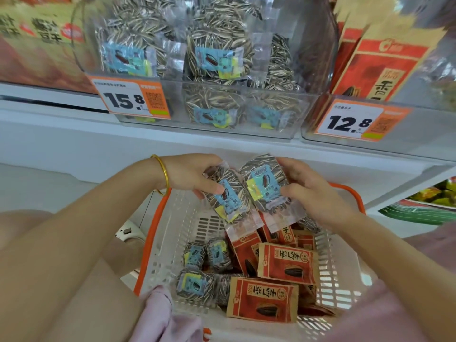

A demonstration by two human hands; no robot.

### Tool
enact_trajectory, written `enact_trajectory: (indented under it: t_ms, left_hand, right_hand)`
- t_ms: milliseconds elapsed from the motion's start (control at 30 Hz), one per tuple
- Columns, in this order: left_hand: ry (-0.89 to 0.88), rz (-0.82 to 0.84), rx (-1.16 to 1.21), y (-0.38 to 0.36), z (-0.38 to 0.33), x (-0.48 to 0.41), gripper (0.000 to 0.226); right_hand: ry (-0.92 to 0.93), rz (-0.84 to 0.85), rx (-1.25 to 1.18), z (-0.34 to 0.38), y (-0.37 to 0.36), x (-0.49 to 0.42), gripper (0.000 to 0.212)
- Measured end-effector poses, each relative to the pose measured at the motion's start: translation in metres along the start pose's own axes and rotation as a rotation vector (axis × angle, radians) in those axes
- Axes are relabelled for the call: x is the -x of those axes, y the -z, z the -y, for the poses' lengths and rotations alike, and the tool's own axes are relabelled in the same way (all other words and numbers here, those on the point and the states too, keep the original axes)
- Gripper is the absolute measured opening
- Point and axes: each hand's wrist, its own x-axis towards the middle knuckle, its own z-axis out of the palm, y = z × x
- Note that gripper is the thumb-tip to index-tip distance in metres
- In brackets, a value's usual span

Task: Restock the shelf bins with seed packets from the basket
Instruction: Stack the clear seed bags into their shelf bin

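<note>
1. Left hand (195, 177): fingers curled round the top end of a clear seed packet (228, 196) with striped seeds and a blue label. The thumb is on its front face. There's a gold bracelet (162, 174) on that wrist.
2. Right hand (313, 193): grips a second clear packet (265, 186) of the same type by its right edge, thumb on the front.
3. The two held packets sit side by side, edges touching, both tilted. They are over the far end of the basket (177, 218) and just below the shelf (74, 144) front edge.
4. Basket: white slotted walls, orange rim, in front of the person and under the shelf.
5. Basket contents:
   - More clear striped-seed packets (195, 285) lie at the left and centre of the floor.
   - Red packets (286, 262) are piled at the right and near side, overlapping each other.
   - Some red ones lie directly under the held packets.
6. Centre shelf bin (176, 112): clear plastic, already holding clear striped-seed packets with blue labels, stacked front and back. An orange price tag (128, 99) reading 15.8 is on its front left.
7. Right shelf bin (419, 134): clear, just beside the centre bin. It holds tall red packets (385, 67) standing upright, with a tag (350, 122) reading 12.8 on the front.
8. Neither held packet touches a bin.
</note>
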Motion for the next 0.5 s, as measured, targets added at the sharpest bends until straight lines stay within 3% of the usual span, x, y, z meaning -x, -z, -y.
enact_trajectory:
  t_ms: [233, 400, 500]
  left_hand:
    - [-0.049, -0.018, -0.032, -0.001, -0.008, 0.008, 0.025]
    - [-0.125, -0.167, -0.036, 0.005, -0.03, 0.021, 0.016]
    - [-0.237, -0.304, -0.095, 0.017, -0.045, 0.033, 0.032]
  right_hand:
    - [-0.148, 0.108, -0.359, 0.005, -0.013, 0.002, 0.052]
    - [-0.164, 0.186, -0.42, 0.03, -0.015, 0.002, 0.067]
    - [-0.043, 0.236, -0.321, 0.056, -0.022, 0.001, 0.061]
